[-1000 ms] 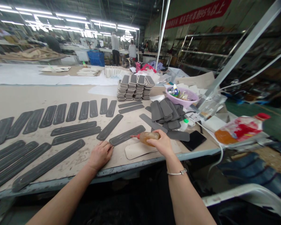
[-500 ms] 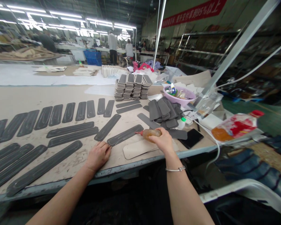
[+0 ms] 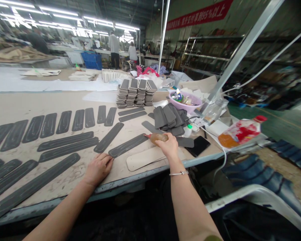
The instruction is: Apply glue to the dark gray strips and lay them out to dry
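My right hand (image 3: 168, 144) is wrapped round a squeeze bottle (image 3: 158, 138) of amber liquid, which lies nearly level with its red nozzle pointing left. That nozzle is at the far right end of a dark grey strip (image 3: 126, 146) with rounded ends and a shiny wet line along its edge. At the strip's near left end, the curled fingers of my left hand (image 3: 99, 168) press on its tip against the table. Below the bottle lie pale beige strips (image 3: 144, 158), partly covered by my right hand.
Several dark strips (image 3: 70, 149) with shiny lines spread across the table's left side. Behind them stand stacked pieces (image 3: 135, 93). Loose grey pieces (image 3: 169, 117), a purple basin (image 3: 188, 106), a black phone (image 3: 200, 146) and a red-capped jug (image 3: 240, 132) are on the right.
The bottle's nozzle has moved along the strip to its far right end. My left hand stays at the near end. The whole view has shifted slightly as my head turned right.
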Action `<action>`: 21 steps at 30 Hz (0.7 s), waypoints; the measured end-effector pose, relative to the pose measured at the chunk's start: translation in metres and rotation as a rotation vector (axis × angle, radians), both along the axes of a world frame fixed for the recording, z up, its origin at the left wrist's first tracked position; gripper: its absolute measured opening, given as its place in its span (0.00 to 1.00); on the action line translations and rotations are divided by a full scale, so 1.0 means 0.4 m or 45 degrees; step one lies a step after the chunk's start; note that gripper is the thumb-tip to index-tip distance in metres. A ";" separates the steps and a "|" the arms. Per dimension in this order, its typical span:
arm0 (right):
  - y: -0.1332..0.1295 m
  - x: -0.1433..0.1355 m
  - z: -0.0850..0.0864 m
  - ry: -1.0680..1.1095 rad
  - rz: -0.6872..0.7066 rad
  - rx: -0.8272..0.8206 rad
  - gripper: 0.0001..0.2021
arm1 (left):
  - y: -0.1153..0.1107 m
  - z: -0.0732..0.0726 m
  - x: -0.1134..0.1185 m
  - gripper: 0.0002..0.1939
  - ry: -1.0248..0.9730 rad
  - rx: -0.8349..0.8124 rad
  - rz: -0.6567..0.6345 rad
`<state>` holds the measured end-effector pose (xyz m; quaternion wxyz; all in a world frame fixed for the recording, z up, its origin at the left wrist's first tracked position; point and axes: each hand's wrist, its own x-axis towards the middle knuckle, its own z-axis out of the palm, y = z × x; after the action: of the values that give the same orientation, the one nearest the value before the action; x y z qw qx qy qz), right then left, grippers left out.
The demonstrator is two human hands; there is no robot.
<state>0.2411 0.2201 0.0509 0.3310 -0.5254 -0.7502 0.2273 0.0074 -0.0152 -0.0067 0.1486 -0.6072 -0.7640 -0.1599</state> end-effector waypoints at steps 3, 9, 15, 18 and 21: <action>-0.001 0.015 0.008 -0.022 -0.036 0.006 0.21 | 0.000 0.001 0.001 0.11 -0.001 -0.012 -0.008; -0.004 0.051 0.026 -0.047 -0.039 -0.026 0.20 | 0.000 0.002 0.002 0.11 -0.014 -0.013 0.000; -0.009 0.060 0.027 -0.026 -0.043 0.005 0.22 | 0.000 0.006 0.003 0.12 -0.014 -0.029 0.010; -0.011 0.058 0.029 -0.022 -0.046 0.015 0.22 | 0.001 0.008 0.005 0.11 -0.033 -0.026 0.008; -0.013 0.056 0.030 -0.031 -0.029 -0.001 0.21 | 0.003 0.007 0.005 0.11 -0.039 -0.013 0.000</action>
<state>0.2634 0.2150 0.0630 0.3243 -0.5366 -0.7481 0.2174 0.0094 -0.0142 -0.0040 0.1336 -0.6055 -0.7669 -0.1653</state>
